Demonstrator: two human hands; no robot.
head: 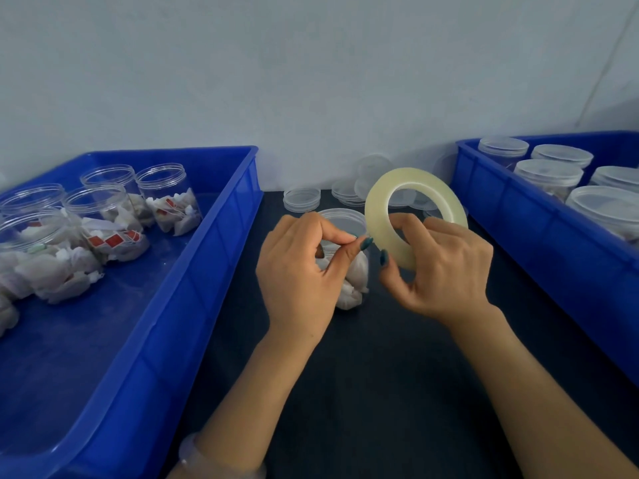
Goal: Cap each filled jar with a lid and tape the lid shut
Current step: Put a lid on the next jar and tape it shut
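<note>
**STATUS: ONE JAR CAPPED, TAPING ABOUT TO BEGIN**

Check the two bins first. The left bin (103, 340) holds the backlog: at least five filled jars (166, 198), all of them open at the mouth. The right bin (553, 243) holds finished stock: at least five jars (548, 176), each with a lid on. Whether these are taped cannot be told from here.

Between the bins, on the dark table (380, 375), spare lids (301, 199) lie in low stacks at the back.

The work jar (356, 281) stands upright at the middle of the table, just behind your hands. Its lid (340, 219) is seated, so capping is done for this unit. Taping is judged still to do.

Your right hand (446, 267) holds the tape roll (411, 178) just beside the lid, with fingers hooked through its centre and thumb below.

Your left hand (297, 271) has thumb and forefinger (349, 242) pinched together at the lid's edge. They are presumably on the tape end, which is too clear to make out.
</note>
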